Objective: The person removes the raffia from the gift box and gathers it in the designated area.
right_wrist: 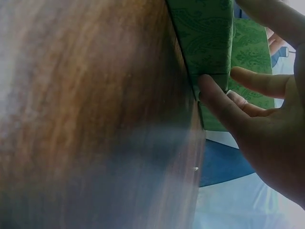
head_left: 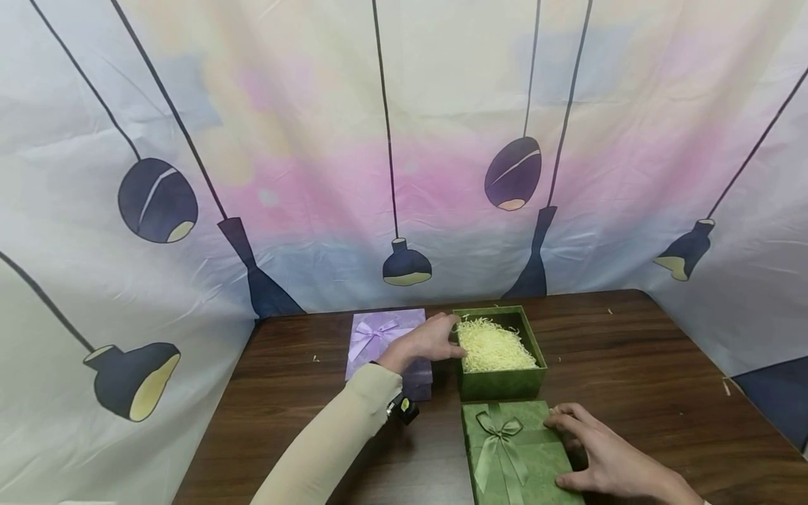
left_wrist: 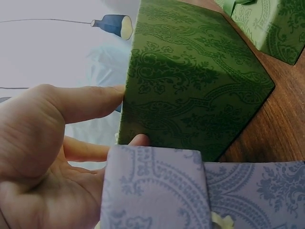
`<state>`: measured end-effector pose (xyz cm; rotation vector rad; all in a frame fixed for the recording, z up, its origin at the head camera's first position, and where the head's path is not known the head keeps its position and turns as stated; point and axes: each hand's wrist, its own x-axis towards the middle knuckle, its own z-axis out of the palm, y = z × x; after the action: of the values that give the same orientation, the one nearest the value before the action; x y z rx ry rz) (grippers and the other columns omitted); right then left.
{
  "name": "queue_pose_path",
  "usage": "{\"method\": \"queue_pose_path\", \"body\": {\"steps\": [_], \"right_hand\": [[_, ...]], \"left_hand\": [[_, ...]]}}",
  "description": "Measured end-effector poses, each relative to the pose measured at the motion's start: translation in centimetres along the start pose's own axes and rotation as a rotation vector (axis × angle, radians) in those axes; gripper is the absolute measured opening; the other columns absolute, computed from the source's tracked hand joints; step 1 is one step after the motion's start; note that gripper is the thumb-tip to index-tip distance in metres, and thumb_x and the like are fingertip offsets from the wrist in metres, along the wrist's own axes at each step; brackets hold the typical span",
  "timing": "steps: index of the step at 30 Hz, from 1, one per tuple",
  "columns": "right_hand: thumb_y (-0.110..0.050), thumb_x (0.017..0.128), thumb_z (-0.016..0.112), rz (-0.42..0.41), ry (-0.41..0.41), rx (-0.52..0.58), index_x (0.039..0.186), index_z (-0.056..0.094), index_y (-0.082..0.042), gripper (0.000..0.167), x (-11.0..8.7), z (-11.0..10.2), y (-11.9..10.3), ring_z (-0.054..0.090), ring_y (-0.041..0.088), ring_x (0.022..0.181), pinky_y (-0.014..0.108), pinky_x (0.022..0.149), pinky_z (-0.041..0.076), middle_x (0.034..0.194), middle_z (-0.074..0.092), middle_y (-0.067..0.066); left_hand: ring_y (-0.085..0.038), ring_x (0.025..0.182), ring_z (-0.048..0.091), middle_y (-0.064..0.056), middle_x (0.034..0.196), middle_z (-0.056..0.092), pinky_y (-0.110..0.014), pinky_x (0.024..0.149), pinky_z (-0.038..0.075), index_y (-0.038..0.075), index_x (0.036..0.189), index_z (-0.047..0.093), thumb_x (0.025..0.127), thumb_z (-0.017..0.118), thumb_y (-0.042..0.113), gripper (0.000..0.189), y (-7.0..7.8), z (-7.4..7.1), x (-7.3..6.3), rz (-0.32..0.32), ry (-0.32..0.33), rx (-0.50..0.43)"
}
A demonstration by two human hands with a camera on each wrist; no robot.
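My left hand reaches over the purple gift box to the open green box. Its thumb and fingers grip the green box's left rim, with one fingertip against the outer wall in the left wrist view. Pale yellow paper shred fills much of the box. In front of it lies the green lid, ribbon bow on top. My right hand holds the lid by its right side, thumb nearer me and fingers at the far corner. The right wrist view shows fingertips on the lid's side wall.
The purple box wears a lilac bow; some yellow shred pokes out beside its lid in the left wrist view. Small shred scraps lie scattered on the dark wooden table. A lamp-printed cloth hangs behind the table.
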<state>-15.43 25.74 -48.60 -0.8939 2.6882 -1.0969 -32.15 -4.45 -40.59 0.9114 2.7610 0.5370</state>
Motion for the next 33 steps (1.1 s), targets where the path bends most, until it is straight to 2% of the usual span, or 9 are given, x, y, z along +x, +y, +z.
{"method": "queue_pose_path", "body": {"steps": [3, 7, 14, 19, 26, 33], "right_hand": [[-0.040, 0.079, 0.080, -0.018, 0.024, -0.021, 0.131, 0.050, -0.007, 0.068, 0.2, -0.3, 0.1, 0.058, 0.008, 0.106, 0.026, 0.076, 0.056, 0.126, 0.046, 0.009], [-0.036, 0.075, 0.084, -0.081, 0.117, -0.108, 0.131, 0.051, -0.003, 0.073, 0.8, -1.0, 0.0, 0.060, 0.014, 0.103, 0.027, 0.074, 0.057, 0.122, 0.051, 0.007], [-0.022, 0.070, 0.088, -0.172, 0.241, -0.247, 0.129, 0.055, -0.010, 0.069, 1.9, -2.6, -0.4, 0.065, 0.015, 0.095, 0.027, 0.073, 0.056, 0.120, 0.056, 0.004], [-0.014, 0.066, 0.089, -0.213, 0.311, -0.298, 0.125, 0.059, -0.007, 0.066, 2.9, -3.5, -0.8, 0.065, 0.013, 0.094, 0.029, 0.074, 0.056, 0.121, 0.058, 0.001], [-0.011, 0.067, 0.088, -0.242, 0.362, -0.322, 0.124, 0.061, -0.008, 0.063, 4.3, -4.4, -1.3, 0.067, 0.017, 0.093, 0.027, 0.079, 0.056, 0.122, 0.060, 0.005], [-0.013, 0.069, 0.087, -0.255, 0.372, -0.281, 0.128, 0.059, -0.009, 0.066, 5.9, -5.0, -1.7, 0.067, 0.023, 0.097, 0.027, 0.082, 0.055, 0.124, 0.059, 0.006]], "left_hand": [[-0.027, 0.125, 0.051, -0.018, 0.135, 0.055, -0.035, 0.107, 0.041, -0.004, 0.142, 0.043, 0.085, 0.075, 0.031, 0.074, 0.0, 0.0, 0.0, 0.000, 0.001, -0.003], [-0.027, 0.125, 0.051, -0.019, 0.135, 0.055, -0.035, 0.107, 0.041, -0.004, 0.142, 0.043, 0.085, 0.075, 0.031, 0.074, -0.1, 0.0, 0.1, 0.002, 0.003, -0.004], [-0.026, 0.125, 0.051, -0.018, 0.134, 0.055, -0.035, 0.107, 0.041, -0.004, 0.142, 0.043, 0.086, 0.074, 0.031, 0.074, -0.1, 0.1, 0.1, -0.002, 0.001, -0.005], [-0.027, 0.126, 0.050, -0.018, 0.135, 0.055, -0.035, 0.107, 0.041, -0.004, 0.143, 0.043, 0.086, 0.074, 0.031, 0.074, 0.0, -0.1, -0.1, -0.002, 0.003, -0.011], [-0.027, 0.126, 0.051, -0.020, 0.135, 0.054, -0.035, 0.107, 0.041, -0.004, 0.143, 0.042, 0.086, 0.074, 0.031, 0.074, -0.1, -0.1, 0.1, 0.003, 0.002, -0.012], [-0.027, 0.127, 0.050, -0.020, 0.137, 0.053, -0.035, 0.108, 0.040, -0.005, 0.143, 0.042, 0.086, 0.074, 0.031, 0.075, -0.1, 0.1, 0.1, 0.006, -0.002, -0.019]]}}
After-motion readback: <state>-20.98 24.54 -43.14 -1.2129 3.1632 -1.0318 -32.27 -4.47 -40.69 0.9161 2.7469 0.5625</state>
